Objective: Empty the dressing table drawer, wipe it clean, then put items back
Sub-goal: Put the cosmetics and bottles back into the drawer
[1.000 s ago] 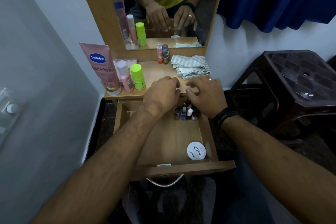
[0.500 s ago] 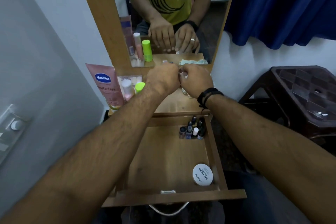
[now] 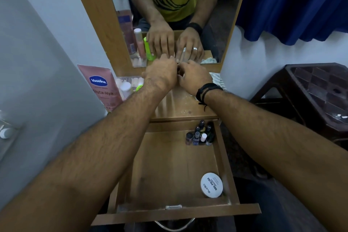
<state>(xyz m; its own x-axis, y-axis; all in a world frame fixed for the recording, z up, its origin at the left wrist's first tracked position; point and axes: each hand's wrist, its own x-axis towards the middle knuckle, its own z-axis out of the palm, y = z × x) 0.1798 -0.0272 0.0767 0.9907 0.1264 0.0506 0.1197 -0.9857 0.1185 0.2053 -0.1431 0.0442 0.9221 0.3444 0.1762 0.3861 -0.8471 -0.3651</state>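
The drawer is partly emptied: bottles at 1 o'clock and a tub at 5 remain. Both hands curl together; their hold is hidden.

Vaseline tube: pink w/ blue logo. Round tin: white lid, black txt. Cloth: white/green stripes; curtain: dk blue.

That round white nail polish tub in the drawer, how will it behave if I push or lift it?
The tub lies flat and squat in the drawer, so it should slide, not tip. Its smooth lid may be slippery. It looks small, probably light.
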